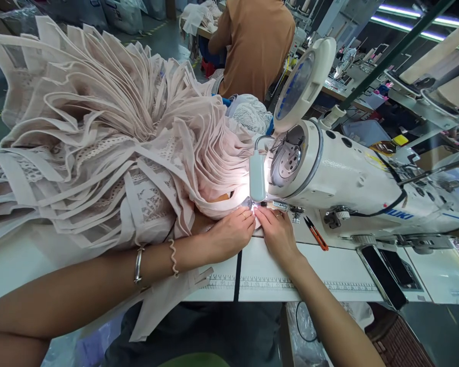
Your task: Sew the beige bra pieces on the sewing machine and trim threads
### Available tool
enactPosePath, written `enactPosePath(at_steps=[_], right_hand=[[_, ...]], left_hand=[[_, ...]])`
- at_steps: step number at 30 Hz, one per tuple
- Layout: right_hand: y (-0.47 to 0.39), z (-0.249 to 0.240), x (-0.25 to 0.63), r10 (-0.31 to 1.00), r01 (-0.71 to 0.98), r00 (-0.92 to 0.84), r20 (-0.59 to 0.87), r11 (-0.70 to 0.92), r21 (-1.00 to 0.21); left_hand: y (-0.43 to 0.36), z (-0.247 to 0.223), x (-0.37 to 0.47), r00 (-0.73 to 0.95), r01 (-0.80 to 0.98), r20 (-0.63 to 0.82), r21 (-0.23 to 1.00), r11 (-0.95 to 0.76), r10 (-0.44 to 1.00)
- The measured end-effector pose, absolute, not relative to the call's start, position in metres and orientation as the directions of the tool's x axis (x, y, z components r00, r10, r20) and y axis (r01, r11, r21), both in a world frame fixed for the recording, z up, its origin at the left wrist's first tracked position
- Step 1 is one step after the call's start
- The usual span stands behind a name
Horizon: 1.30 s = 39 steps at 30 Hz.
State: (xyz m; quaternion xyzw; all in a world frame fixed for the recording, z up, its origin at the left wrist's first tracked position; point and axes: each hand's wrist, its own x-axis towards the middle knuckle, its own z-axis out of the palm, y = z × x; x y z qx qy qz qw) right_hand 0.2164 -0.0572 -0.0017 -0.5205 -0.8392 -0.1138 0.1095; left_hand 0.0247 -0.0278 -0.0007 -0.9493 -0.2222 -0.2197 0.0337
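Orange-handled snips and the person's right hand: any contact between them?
Apart. The head view shows a strip of white work surface between the orange-handled snips and the right hand.

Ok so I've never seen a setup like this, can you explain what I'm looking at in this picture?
There's no robot here, just a person's bare hands, seen by one camera worn on the head, looking forward and down. The left hand and right hand meet at the edge of some pale fabric, under the small lamp of a white sewing machine. Whether the fingers pinch or only press it is too small to tell. A big heap of pale, lacy pieces covers the left of the white worktable. Orange-handled snips lie to the right. Beyond, another person in brown has their back to us.
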Motion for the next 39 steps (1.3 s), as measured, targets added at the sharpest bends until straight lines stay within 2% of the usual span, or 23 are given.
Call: enactPosePath(at_steps=[6,9,13,18,25,34,39], right_hand=[[-0.053,-0.009,0.224,0.879,0.919,-0.377,0.291,0.394,0.003],[-0.052,-0.010,0.225,0.880,0.914,-0.381,0.283,0.404,-0.024],[-0.052,-0.011,0.224,0.881,0.915,-0.381,0.280,0.403,-0.026],[-0.052,-0.013,0.223,0.887,0.924,-0.360,0.290,0.381,-0.017],[-0.050,-0.012,0.222,0.904,0.936,-0.339,0.261,0.352,-0.002],[-0.050,0.008,0.213,0.969,0.969,-0.248,0.002,0.248,0.019],[-0.049,0.005,0.214,0.967,0.968,-0.252,0.036,0.252,0.015]], left_hand=[[-0.031,-0.001,0.024,0.821,0.443,0.388,0.027,-0.896,0.418],[-0.030,-0.001,0.024,0.820,0.454,0.407,-0.033,-0.891,0.403],[-0.028,-0.003,0.025,0.800,0.466,0.477,-0.113,-0.877,0.364],[-0.027,-0.001,0.024,0.814,0.463,0.453,-0.127,-0.877,0.364],[-0.023,0.001,0.023,0.812,0.472,0.420,-0.065,-0.879,0.405],[-0.021,0.003,0.022,0.808,0.489,0.388,-0.021,-0.872,0.444],[-0.019,0.003,0.022,0.812,0.504,0.346,-0.007,-0.864,0.471]])
